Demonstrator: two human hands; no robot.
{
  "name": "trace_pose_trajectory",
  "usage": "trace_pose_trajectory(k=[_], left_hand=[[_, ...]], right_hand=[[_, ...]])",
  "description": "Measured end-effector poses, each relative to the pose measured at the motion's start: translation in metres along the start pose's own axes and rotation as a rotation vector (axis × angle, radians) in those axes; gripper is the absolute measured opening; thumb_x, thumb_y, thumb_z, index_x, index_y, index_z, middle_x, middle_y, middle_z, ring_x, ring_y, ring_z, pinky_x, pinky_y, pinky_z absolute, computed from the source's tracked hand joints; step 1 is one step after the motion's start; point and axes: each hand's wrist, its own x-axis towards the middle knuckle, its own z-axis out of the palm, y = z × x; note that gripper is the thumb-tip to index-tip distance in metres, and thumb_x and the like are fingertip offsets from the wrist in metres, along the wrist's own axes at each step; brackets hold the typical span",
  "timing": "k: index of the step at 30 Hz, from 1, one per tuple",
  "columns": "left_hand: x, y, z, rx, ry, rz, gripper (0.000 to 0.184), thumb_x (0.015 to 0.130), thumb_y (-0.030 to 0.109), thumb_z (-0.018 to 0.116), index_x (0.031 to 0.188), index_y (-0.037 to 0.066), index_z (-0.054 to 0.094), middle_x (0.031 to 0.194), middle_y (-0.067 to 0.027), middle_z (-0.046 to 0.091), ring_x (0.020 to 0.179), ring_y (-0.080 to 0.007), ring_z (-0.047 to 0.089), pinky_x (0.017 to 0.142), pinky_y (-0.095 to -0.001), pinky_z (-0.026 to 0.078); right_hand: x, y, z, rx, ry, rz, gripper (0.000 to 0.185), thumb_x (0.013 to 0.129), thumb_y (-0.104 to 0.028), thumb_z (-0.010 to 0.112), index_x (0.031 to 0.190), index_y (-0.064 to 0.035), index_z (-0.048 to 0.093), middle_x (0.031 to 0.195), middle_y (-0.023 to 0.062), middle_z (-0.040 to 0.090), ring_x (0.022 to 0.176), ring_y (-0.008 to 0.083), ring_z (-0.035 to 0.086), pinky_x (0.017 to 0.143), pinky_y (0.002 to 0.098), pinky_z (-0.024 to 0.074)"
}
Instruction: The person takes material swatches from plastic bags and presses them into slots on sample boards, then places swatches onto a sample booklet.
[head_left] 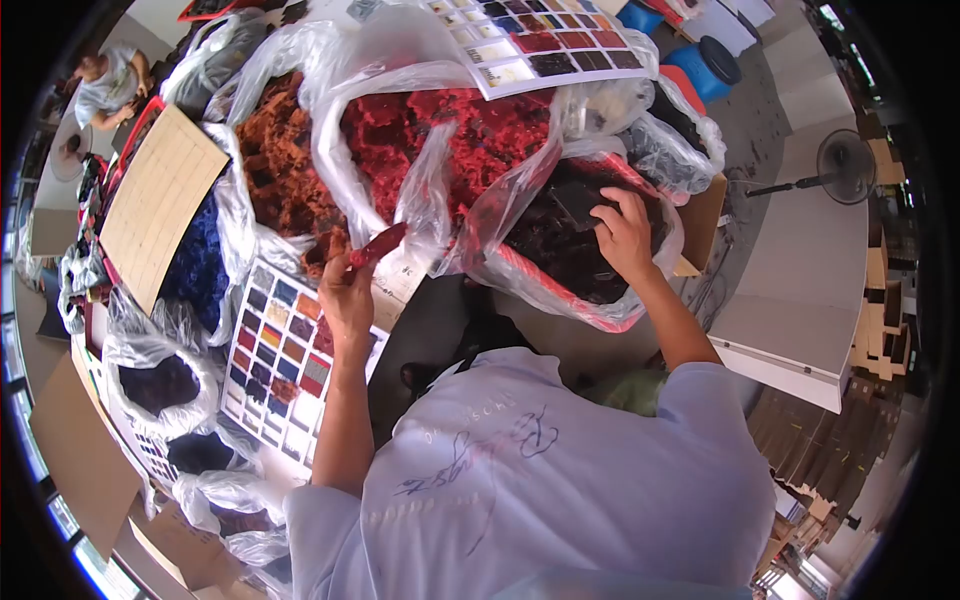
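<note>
My left hand [346, 298] is closed on a thin dark-red strip [380, 246], which sticks out past the fingers to the right. Below that hand lies a chart with rows of colour swatches [285, 345]. My right hand [626, 232] reaches into a plastic-lined red basket [560, 290] of dark, nearly black loose material [545, 245]. Its fingers pinch the edge of a flat black rectangular piece [574, 204]. Between the hands is a clear-lined bag of bright red clumpy material [480, 140], and farther left one of orange-brown material [275, 150].
A second swatch chart [540, 45] lies over the bags at the back. A tan board [160, 205] leans over blue material [195, 265] on the left. Blue barrels [712, 70] and a fan [846, 166] stand to the right. Another person [110, 85] is at the far left.
</note>
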Motion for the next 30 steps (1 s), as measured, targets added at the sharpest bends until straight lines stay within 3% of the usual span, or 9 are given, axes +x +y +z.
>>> trace_pose_trajectory(k=[2,5,6,11,17,20,25,29,30], left_hand=[[-0.027,-0.008,-0.032,-0.242,-0.072,-0.175,0.013,0.087,0.007,0.070,0.098,0.001,0.069,0.077,0.0023,0.062,0.067,-0.0058,0.051,0.060,-0.0229,0.041],[-0.075,-0.029,-0.093,-0.306,-0.030,-0.275,0.013,0.089,0.008,0.069,0.101,0.001,0.068,0.081,0.0015,0.065,0.069,-0.0055,0.053,0.060,-0.0217,0.041],[-0.094,-0.043,-0.116,-0.305,0.026,-0.278,0.014,0.090,0.010,0.069,0.102,0.002,0.067,0.082,0.0010,0.066,0.068,-0.0059,0.053,0.060,-0.0217,0.041],[-0.177,-0.106,-0.223,-0.303,0.289,-0.490,0.017,0.090,0.011,0.068,0.105,0.003,0.062,0.084,-0.0053,0.069,0.067,-0.0086,0.056,0.058,-0.0235,0.043],[-0.226,-0.162,-0.280,-0.276,0.442,-0.646,0.023,0.087,0.015,0.070,0.103,0.000,0.062,0.078,-0.0077,0.066,0.056,-0.0097,0.052,0.049,-0.0245,0.041],[-0.221,-0.172,-0.287,-0.221,0.399,-0.683,0.025,0.086,0.015,0.070,0.103,-0.002,0.063,0.079,-0.0095,0.067,0.056,-0.0115,0.055,0.049,-0.0255,0.044],[-0.195,-0.197,-0.264,-0.033,0.195,-0.669,0.025,0.085,0.016,0.071,0.097,-0.005,0.066,0.078,-0.0123,0.069,0.067,-0.0160,0.067,0.052,-0.0276,0.049],[-0.183,-0.182,-0.258,0.504,0.128,-0.443,0.023,0.082,0.024,0.071,0.088,0.002,0.067,0.080,-0.0188,0.070,0.076,-0.0328,0.070,0.065,-0.0406,0.054],[-0.181,-0.180,-0.260,0.522,0.120,-0.426,0.024,0.081,0.028,0.072,0.086,0.005,0.067,0.081,-0.0216,0.068,0.079,-0.0392,0.068,0.071,-0.0464,0.053]], right_hand=[[-0.006,-0.043,0.020,0.180,-0.014,0.056,0.026,0.066,0.002,0.072,0.090,-0.0051,0.064,0.094,0.0104,0.057,0.091,0.0317,0.057,0.080,0.0424,0.0469],[-0.014,-0.138,0.036,0.525,-0.289,0.539,0.014,0.075,-0.001,0.075,0.086,-0.0020,0.066,0.083,0.0053,0.055,0.078,0.0171,0.060,0.067,0.0318,0.0469],[-0.030,-0.148,0.061,0.596,-0.345,0.524,0.011,0.078,-0.003,0.075,0.086,0.0007,0.067,0.084,0.0026,0.057,0.075,0.0099,0.059,0.065,0.0257,0.0459],[-0.054,-0.290,0.122,1.168,-0.781,0.796,0.014,0.085,-0.010,0.072,0.097,-0.0019,0.070,0.081,-0.0010,0.065,0.072,0.0067,0.056,0.066,0.0238,0.0454],[-0.074,-0.428,0.175,1.025,-1.128,0.717,0.012,0.086,-0.016,0.072,0.085,-0.0049,0.069,0.068,-0.0049,0.057,0.058,0.0037,0.047,0.052,0.0216,0.0369],[-0.099,-0.453,0.209,0.932,-1.142,0.732,0.016,0.083,-0.019,0.074,0.084,-0.0030,0.070,0.068,0.0016,0.064,0.060,0.0095,0.055,0.056,0.0261,0.0430],[-0.103,-0.476,0.213,0.308,-1.052,0.229,0.029,0.076,-0.032,0.077,0.089,-0.0063,0.074,0.091,0.0168,0.072,0.087,0.0328,0.069,0.079,0.0406,0.0527],[-0.087,-0.494,0.200,0.083,-1.107,0.073,0.027,0.078,-0.032,0.075,0.088,-0.0072,0.073,0.094,0.0164,0.071,0.090,0.0344,0.069,0.082,0.0436,0.0543],[-0.089,-0.495,0.200,0.066,-0.987,-0.113,0.025,0.077,-0.033,0.075,0.077,-0.0079,0.072,0.083,0.0177,0.070,0.082,0.0360,0.069,0.072,0.0469,0.0539]])
